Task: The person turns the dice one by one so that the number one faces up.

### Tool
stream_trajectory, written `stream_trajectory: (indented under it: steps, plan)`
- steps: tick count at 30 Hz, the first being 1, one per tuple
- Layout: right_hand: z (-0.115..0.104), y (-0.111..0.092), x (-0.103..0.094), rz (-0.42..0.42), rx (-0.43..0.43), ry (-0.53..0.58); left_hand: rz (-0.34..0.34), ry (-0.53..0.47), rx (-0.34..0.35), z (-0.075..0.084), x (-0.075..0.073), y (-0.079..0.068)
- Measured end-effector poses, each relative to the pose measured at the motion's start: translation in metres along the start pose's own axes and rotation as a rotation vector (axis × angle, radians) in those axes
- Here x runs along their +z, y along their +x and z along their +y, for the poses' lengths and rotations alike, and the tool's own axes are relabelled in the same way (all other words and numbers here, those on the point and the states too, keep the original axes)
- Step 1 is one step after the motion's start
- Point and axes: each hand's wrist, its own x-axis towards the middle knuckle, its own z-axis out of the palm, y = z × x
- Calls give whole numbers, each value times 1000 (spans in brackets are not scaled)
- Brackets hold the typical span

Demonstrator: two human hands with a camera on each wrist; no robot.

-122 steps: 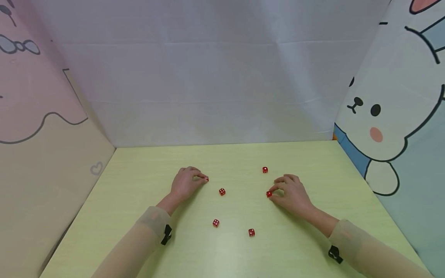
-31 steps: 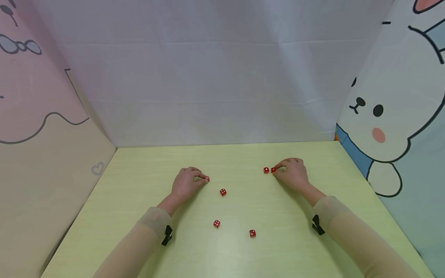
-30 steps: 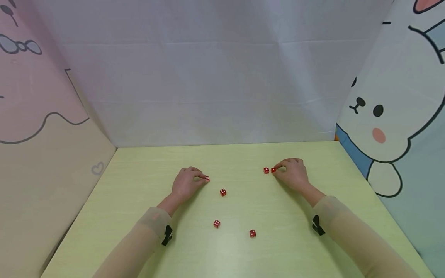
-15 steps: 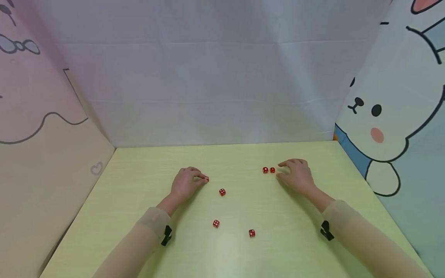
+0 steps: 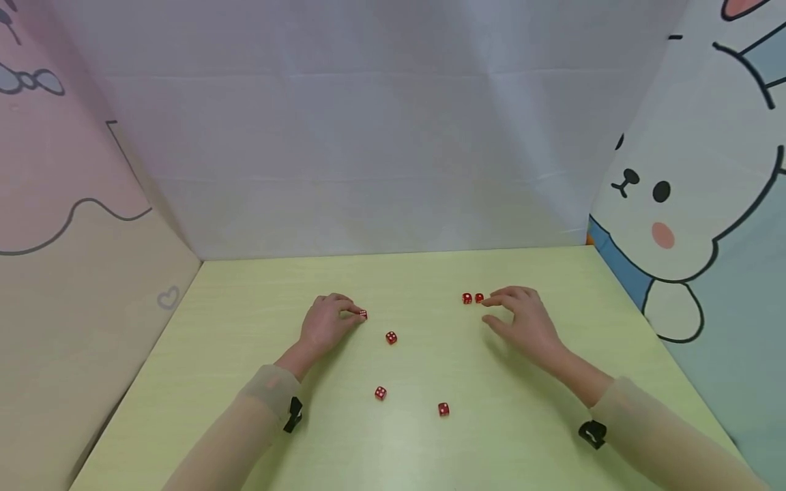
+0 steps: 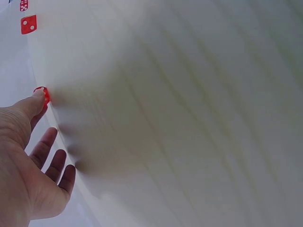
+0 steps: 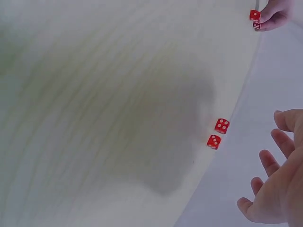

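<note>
1. Left hand [image 5: 328,322] pinches the held die [image 5: 364,314] between thumb and finger, low over the table [image 5: 276,286].
2. Right hand [image 5: 522,320] grips nothing, thumb and fingers spread, fingertips just beside the right die [image 5: 479,299].
3. That one and the left die [image 5: 467,299] sit side by side on the table's far part, a narrow gap between them.
4. Near the left hand, toward the person, lies the middle die [image 5: 391,337].
5. Closer in lie the fourth die [image 5: 381,393] and fifth die [image 5: 444,409], well apart.
6. Pale sleeves [image 5: 239,416] cover both arms.
</note>
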Motion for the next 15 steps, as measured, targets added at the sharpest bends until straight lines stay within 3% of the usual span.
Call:
stream_trajectory:
  steps: [15]
  plan:
    - [-48,-36,8,-93,-152,-15,-3,-1,1,1,1,0]
